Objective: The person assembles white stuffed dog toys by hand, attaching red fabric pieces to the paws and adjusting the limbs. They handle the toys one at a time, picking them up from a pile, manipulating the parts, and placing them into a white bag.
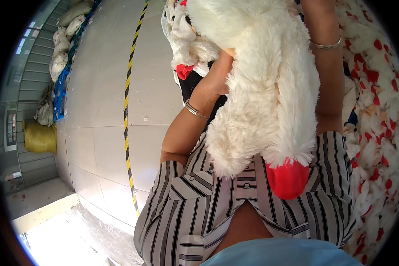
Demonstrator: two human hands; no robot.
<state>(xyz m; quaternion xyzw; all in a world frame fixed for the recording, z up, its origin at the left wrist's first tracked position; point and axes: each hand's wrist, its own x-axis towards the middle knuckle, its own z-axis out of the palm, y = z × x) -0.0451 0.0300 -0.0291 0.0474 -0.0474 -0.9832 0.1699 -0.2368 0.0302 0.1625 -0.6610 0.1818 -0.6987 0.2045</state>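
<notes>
A limp, shaggy white plush toy skin (261, 88) hangs in front of my chest, with a smooth red piece (289, 179) at the lower end of one of its long parts. My left hand (221, 73) is closed on its left edge, and the fingers go out of sight behind the fur. Up at the top edge, my right hand (317, 5) is beside the plush; its fingers are hidden by the fur and the picture's border. Each wrist wears a metal bangle.
More white plush pieces with a red tip (184, 71) lie beyond my left hand. On the right spreads a big heap of white and red plush pieces (372, 133). Yellow-black tape (127, 88) crosses the tiled floor at left. Filled sacks (58, 66) and a yellow bundle (40, 136) line the wall.
</notes>
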